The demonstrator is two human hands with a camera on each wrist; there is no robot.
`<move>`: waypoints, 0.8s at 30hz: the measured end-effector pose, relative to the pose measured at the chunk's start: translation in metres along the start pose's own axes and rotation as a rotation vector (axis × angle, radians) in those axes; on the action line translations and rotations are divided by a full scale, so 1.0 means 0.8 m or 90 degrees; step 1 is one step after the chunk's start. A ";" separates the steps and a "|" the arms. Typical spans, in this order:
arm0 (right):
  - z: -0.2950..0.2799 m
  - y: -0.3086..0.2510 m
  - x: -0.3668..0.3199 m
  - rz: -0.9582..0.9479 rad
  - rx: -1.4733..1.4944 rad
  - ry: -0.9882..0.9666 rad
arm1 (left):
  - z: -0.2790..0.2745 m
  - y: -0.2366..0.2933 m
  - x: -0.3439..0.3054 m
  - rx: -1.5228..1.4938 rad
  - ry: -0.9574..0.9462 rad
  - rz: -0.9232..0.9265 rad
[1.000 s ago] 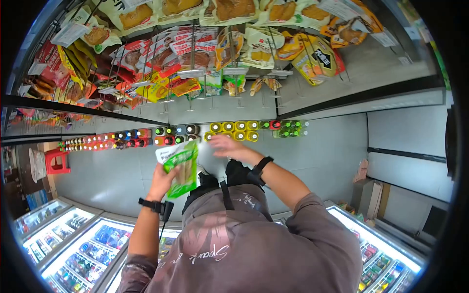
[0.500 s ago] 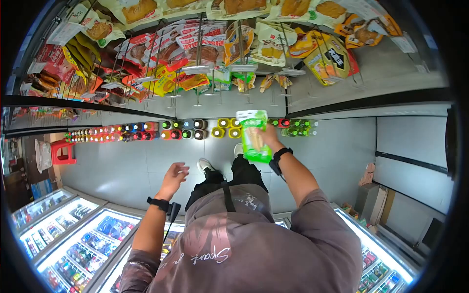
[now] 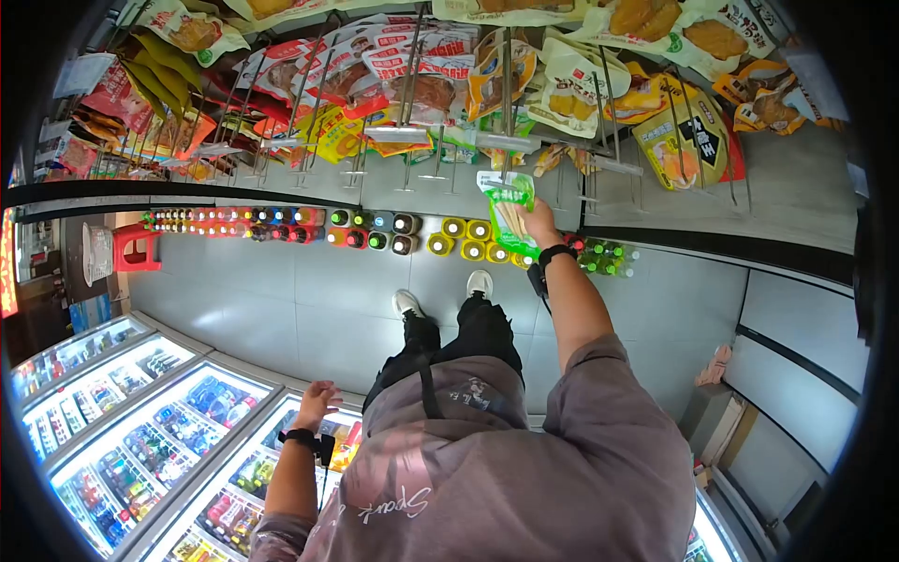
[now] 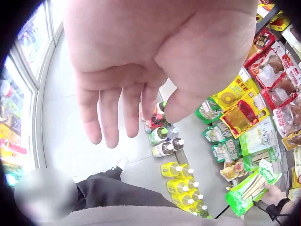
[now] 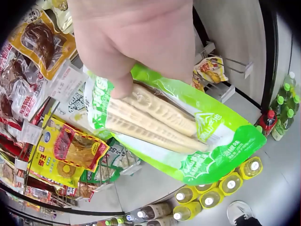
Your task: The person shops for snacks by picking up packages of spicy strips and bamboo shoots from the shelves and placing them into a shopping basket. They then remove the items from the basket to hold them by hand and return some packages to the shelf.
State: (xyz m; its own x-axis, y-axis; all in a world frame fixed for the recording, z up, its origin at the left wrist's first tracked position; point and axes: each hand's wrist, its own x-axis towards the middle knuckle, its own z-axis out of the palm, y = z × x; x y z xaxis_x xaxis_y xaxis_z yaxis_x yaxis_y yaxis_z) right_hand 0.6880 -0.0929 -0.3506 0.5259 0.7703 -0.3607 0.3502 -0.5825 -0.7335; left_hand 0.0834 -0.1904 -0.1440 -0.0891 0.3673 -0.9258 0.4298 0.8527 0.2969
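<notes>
The right hand [image 3: 541,225] grips the green packet [image 3: 510,210], raised at the metal pegs [image 3: 507,94]; its hang-hole seems hidden, so it may miss a peg and fall onto the bottles [image 3: 465,240] below. The left hand [image 3: 318,401] hangs loose-fingered, holding nothing

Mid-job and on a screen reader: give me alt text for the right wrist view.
A right hand grips one end of a green plastic packet of pale sticks, holding it up beside a rack of hanging snack packets. Far below, yellow bottles stand in a row on the grey floor.
</notes>
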 end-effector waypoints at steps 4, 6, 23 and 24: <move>0.006 0.033 -0.009 -0.015 0.099 -0.023 | 0.006 0.001 0.008 0.017 -0.024 -0.004; 0.000 0.029 -0.013 -0.009 0.126 -0.035 | 0.010 0.012 0.012 0.036 -0.023 0.011; -0.001 -0.011 0.043 0.031 0.274 -0.059 | 0.017 0.010 0.012 -0.001 -0.008 0.037; 0.000 -0.013 0.052 0.029 0.273 -0.063 | 0.016 0.002 0.015 -0.004 -0.011 0.027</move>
State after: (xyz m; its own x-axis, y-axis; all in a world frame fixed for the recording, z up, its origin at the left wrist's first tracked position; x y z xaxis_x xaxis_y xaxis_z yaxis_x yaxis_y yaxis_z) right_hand 0.7065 -0.0548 -0.3581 0.4497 0.7795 -0.4362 -0.0359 -0.4722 -0.8808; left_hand 0.0948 -0.1893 -0.1572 -0.0562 0.3964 -0.9163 0.4279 0.8388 0.3367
